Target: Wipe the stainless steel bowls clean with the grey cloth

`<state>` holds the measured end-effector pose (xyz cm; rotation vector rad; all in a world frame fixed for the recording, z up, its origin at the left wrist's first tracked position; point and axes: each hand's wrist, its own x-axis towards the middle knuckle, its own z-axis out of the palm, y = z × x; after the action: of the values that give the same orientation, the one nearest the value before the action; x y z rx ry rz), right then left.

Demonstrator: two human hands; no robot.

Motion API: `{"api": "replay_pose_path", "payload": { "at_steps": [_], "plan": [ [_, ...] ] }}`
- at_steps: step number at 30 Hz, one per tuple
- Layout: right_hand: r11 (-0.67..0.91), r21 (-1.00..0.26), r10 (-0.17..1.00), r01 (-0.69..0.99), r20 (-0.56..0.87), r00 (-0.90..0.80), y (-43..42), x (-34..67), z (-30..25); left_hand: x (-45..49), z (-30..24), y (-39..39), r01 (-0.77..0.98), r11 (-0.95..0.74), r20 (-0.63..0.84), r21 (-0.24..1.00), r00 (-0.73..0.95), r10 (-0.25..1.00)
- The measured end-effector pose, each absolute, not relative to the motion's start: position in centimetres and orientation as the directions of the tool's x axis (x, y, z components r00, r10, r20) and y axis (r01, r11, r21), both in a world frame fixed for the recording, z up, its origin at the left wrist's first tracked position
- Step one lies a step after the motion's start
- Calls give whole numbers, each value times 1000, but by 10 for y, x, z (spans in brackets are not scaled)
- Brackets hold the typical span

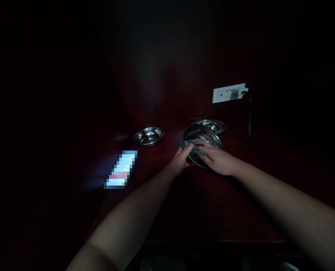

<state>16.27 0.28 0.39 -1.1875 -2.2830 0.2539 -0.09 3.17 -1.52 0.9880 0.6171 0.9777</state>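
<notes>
A shiny steel bowl (204, 136) is tilted up on the dark red table, its open side facing me. My left hand (181, 160) grips its left rim, fingers curled round the edge. Inside the bowl, my right hand (216, 160) presses a greyish cloth (194, 147) against the metal, fingers closed on it. Right behind this bowl lies a second steel bowl (212, 125), flat on the table. A third steel bowl (148, 136) stands apart at the left.
A lit phone screen (121, 169) lies on the table at the left with a cable running off it. On the dark wall behind, a white socket (225, 93) holds a white plug (239, 91) whose black cord (250, 120) hangs down at the right. The surroundings are very dark.
</notes>
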Motion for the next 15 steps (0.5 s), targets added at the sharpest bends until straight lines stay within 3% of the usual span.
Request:
{"api": "replay_pose_path", "payload": {
  "at_steps": [8, 15],
  "plan": [
    [630, -449, 776, 634, 388, -497, -1, 161, 12, 0, -18, 36, -378, 234, -50, 896, 437, 898],
    [649, -482, 755, 589, 311, -577, -9, 156, 22, -1, -16, 36, -362, 240, -61, 901, 442, 895]
  ]
}}
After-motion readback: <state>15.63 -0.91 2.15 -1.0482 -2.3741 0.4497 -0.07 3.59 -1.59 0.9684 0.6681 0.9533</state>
